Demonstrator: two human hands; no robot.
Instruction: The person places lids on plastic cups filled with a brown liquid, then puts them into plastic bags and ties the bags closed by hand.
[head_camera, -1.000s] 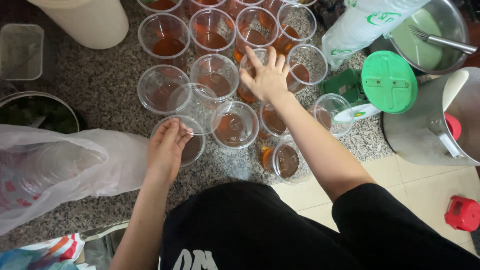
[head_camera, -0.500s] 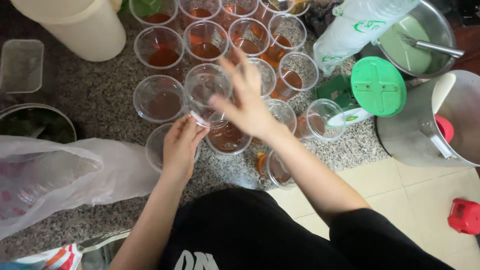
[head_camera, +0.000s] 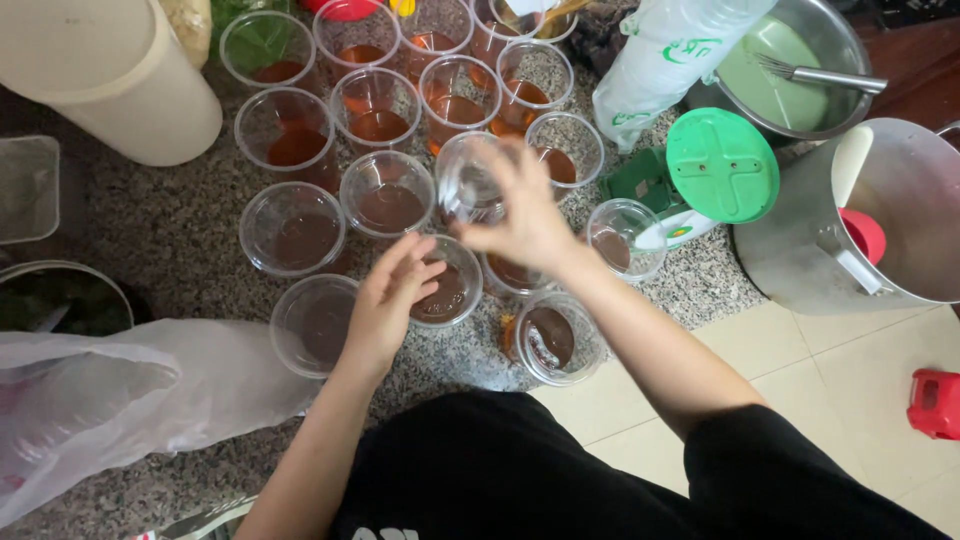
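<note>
Several clear plastic cups holding a little brown-orange liquid stand close together on a speckled stone counter (head_camera: 180, 225). My right hand (head_camera: 525, 215) grips one clear cup (head_camera: 470, 180), lifted and tilted on its side above the others. My left hand (head_camera: 390, 300) reaches to the rim of the cup (head_camera: 448, 285) right below it, fingers apart, holding nothing. An empty-looking cup (head_camera: 312, 322) sits just left of my left wrist, and another cup (head_camera: 550, 338) stands at the counter's near edge.
A white tub (head_camera: 100, 75) stands at the back left. A clear plastic bag (head_camera: 120, 400) lies at the left front. To the right are a sleeve of stacked cups (head_camera: 670, 55), a green lid (head_camera: 722, 165), a steel bowl with green liquid (head_camera: 790, 70) and a large steel pot (head_camera: 880, 225).
My right hand has picked a cup out of the group and lifted it, tilted, toward me. My left hand moved from the front-left cup to the cup beside it on the right.
</note>
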